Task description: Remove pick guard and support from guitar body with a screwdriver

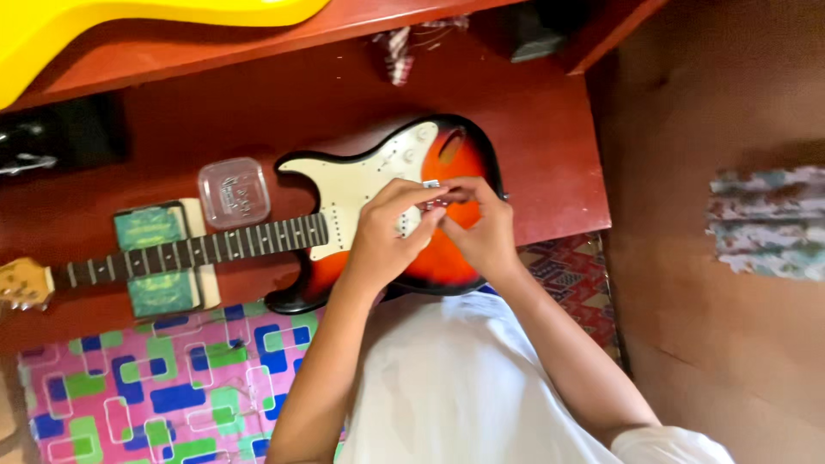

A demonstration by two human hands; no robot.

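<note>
This is looking like a small home guitar-repair corner: a sunburst electric guitar [404, 206] is lying across a red wooden tabletop [550, 163], a yellow guitar body [129, 21] is resting on a shelf [258, 34] above, and a patterned floor mat [155, 387] is showing below the tabletop's near edge.

I could not make out the small metal part [436, 200] pinched between my left hand [388, 236] and right hand [481, 230]; it was too small and blurred. My hands covered the guitar's [361, 185] bridge area, and the strings were too fine to see. The headstock [24, 283] ran off the left edge. The yellow body [129, 21] above was cut by the top edge. What lay inside the clear plastic box [234, 192] stayed unreadable.
</note>
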